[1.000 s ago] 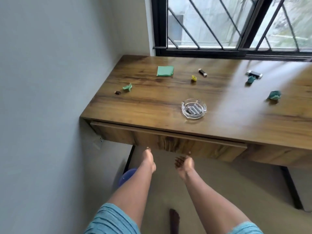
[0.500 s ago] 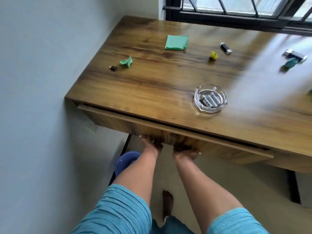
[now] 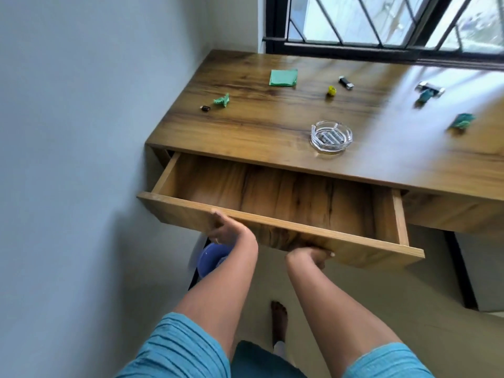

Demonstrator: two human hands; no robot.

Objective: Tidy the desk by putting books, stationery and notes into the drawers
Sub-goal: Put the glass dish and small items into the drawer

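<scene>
Head view. The drawer (image 3: 286,195) stands drawn well out from under the counter (image 3: 259,132), its wooden floor bare as far as can be seen. The left grip (image 3: 226,230) is clamped on the drawer's front panel, thumb on the top edge and fingers hooked beneath. The right grip (image 3: 311,255) is curled under the panel's lower edge, its fingertips hidden by the wood. No handle shows on the panel, which likely explains the underhand hold, and two hands near the middle probably keep the wide drawer running straight.

The things to be tidied lie apart on the counter, none yet in the drawer:
- a flat green note pad (image 3: 283,77) toward the window
- a crumpled green paper (image 3: 222,100) just beside a small dark item (image 3: 205,108)
- a yellow piece (image 3: 331,90) near a black-and-silver item (image 3: 345,83)
- two blurred teal scraps (image 3: 462,120) at the right

A glass ashtray (image 3: 313,135) near the front edge holds small grey cylinders, too small to identify.

Judged stage: opening is all but done. Next, one hand would need to let go and reach for the nearest item.
</scene>
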